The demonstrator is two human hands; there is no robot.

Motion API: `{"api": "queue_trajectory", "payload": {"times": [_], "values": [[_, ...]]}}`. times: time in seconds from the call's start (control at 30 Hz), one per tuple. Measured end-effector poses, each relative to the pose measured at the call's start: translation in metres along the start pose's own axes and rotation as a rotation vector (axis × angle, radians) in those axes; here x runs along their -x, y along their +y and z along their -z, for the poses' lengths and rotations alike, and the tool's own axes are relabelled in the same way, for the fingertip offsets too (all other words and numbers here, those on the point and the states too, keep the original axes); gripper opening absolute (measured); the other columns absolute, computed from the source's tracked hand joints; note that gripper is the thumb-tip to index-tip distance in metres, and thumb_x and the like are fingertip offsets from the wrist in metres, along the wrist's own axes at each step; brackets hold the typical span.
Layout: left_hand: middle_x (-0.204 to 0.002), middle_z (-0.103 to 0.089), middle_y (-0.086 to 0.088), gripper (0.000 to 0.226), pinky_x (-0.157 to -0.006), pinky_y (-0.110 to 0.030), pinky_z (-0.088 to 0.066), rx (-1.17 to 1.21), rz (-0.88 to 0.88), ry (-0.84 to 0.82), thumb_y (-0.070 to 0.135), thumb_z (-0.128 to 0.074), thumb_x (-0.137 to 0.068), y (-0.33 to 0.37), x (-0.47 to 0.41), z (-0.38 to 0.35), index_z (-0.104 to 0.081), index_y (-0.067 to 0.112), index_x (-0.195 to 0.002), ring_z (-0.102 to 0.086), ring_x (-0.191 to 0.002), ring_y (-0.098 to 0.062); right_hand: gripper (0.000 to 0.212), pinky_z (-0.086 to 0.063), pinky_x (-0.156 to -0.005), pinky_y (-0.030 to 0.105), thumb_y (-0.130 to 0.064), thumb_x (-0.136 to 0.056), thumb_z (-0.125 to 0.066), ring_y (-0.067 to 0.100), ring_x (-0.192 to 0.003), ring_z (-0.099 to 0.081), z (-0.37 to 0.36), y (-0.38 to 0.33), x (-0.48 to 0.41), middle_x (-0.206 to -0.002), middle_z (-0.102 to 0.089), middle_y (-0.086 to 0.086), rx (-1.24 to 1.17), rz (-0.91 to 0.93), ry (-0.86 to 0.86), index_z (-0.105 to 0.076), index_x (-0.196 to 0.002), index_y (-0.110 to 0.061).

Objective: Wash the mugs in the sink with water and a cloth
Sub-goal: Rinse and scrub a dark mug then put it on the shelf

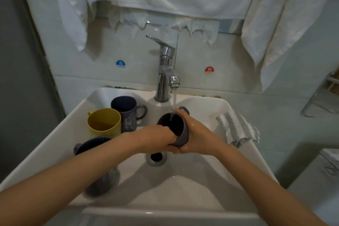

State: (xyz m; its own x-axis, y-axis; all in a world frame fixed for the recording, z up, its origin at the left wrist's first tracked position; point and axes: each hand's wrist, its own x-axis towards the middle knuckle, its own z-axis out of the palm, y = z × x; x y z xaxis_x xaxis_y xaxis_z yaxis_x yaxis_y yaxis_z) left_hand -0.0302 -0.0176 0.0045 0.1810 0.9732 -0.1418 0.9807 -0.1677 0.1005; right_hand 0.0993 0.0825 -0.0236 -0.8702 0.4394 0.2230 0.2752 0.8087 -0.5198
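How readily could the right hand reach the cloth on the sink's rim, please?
Probably yes: the cloth lies uncovered beside the right hand, nothing between, though that hand grips a mug.

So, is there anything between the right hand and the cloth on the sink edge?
Nothing visible: only bare sink rim separates the right hand from the cloth. However, that hand grips the purple mug, with the left hand reaching inside it.

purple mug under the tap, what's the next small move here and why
Probably draw the left hand out of the purple mug and reach for the cloth. Water from the tap runs into the mug, the right hand grips it, and the left hand reaches into it bare, while the cloth lies untouched on the sink rim.
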Motion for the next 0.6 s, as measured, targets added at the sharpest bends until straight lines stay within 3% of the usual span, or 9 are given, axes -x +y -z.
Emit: {"api": "queue_trajectory", "payload": {"times": [0.1, 0.2, 0.33, 0.47, 0.53, 0.6], "values": [[-0.115, -0.062, -0.006, 0.041, -0.090, -0.029, -0.045, 0.082, -0.068, -0.030, 0.037, -0.051, -0.093, -0.004, -0.002, 0.005, -0.053, 0.009, -0.124, -0.058, -0.102, -0.021, 0.107, -0.026, -0.099, 0.002, -0.029, -0.058, -0.089, -0.006, -0.121, -0.033, 0.011, -0.001, 0.002, -0.134, -0.031, -0.022, -0.050, 0.025, -0.065, -0.013, -0.132, -0.047], [-0.104, -0.064, -0.007, 0.034, -0.084, -0.031, -0.048, 0.131, -0.120, -0.052, 0.035, -0.051, -0.094, -0.004, -0.011, 0.006, -0.058, 0.008, -0.112, -0.059, -0.090, -0.019, 0.118, -0.029, -0.101, 0.009, -0.028, -0.062, -0.087, -0.002, -0.126, -0.032, 0.022, 0.000, 0.004, -0.140, -0.030, -0.017, -0.050, -0.001, -0.105, 0.001, -0.138, -0.046], [-0.110, -0.063, -0.005, 0.030, -0.090, -0.033, -0.047, 0.123, -0.162, -0.078, 0.029, -0.050, -0.095, -0.014, -0.014, 0.007, -0.058, 0.011, -0.119, -0.059, -0.098, -0.018, 0.120, -0.036, -0.099, 0.014, -0.026, -0.066, -0.084, 0.001, -0.123, -0.036, 0.031, 0.011, 0.012, -0.142, -0.029, -0.018, -0.016, -0.068, -0.190, 0.004, -0.147, -0.038], [-0.112, -0.063, 0.000, 0.028, -0.091, -0.032, -0.048, -0.173, -0.197, -0.080, 0.029, -0.048, -0.095, -0.033, -0.008, 0.001, -0.059, 0.017, -0.118, -0.058, -0.102, -0.015, 0.098, -0.046, -0.093, 0.018, -0.017, -0.072, -0.080, 0.002, -0.108, -0.055, 0.036, 0.022, 0.014, -0.126, -0.051, -0.015, 0.004, -0.047, -0.117, -0.019, -0.146, -0.036], [-0.116, -0.062, 0.001, 0.030, -0.094, -0.030, -0.046, -0.222, -0.190, -0.089, 0.029, -0.048, -0.096, -0.037, -0.006, 0.000, -0.057, 0.018, -0.122, -0.056, -0.107, -0.015, 0.081, -0.050, -0.090, 0.021, -0.018, -0.074, -0.079, 0.002, -0.095, -0.063, 0.035, 0.022, 0.009, -0.110, -0.065, -0.012, 0.022, -0.039, 0.016, -0.036, -0.140, -0.033], [-0.119, -0.060, 0.000, 0.032, -0.099, -0.030, -0.043, -0.321, -0.190, -0.081, 0.028, -0.047, -0.096, -0.042, -0.005, 0.000, -0.054, 0.017, -0.125, -0.053, -0.113, -0.017, 0.065, -0.053, -0.085, 0.034, -0.026, -0.074, -0.079, 0.004, -0.085, -0.063, 0.036, 0.021, 0.006, -0.092, -0.068, -0.014, 0.087, -0.032, 0.207, -0.050, -0.132, -0.031]]}}
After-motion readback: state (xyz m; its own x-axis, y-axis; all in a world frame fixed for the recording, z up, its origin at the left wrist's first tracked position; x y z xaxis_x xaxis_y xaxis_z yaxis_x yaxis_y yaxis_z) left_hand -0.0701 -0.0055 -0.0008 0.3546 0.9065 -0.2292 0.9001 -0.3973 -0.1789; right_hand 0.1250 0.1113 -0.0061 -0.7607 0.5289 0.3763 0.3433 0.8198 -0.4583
